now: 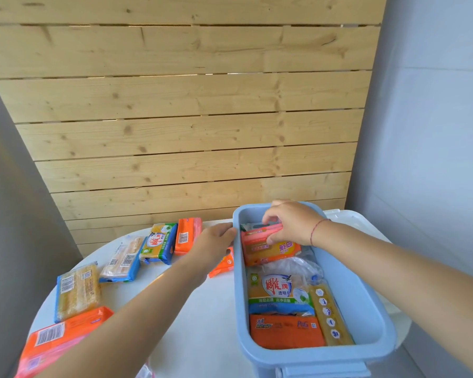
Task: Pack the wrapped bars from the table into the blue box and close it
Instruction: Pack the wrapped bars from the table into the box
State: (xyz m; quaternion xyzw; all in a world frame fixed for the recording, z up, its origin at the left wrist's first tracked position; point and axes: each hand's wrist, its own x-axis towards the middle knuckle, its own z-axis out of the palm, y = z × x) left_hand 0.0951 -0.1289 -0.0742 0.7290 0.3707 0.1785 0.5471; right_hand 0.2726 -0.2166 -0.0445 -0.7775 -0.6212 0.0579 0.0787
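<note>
Right hand (292,223) is gripping a pink-orange soap bar (268,245) inside the blue box (366,309); left hand (215,241), fingers loose, is steadying its rim. Risk: overfilled stack blocking lid closure.

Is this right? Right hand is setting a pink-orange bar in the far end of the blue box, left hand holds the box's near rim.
Not quite. In the head view the left hand rests at the far-left rim of the blue box, not the near rim. The right hand is on the pink-orange bar as stated.
</note>
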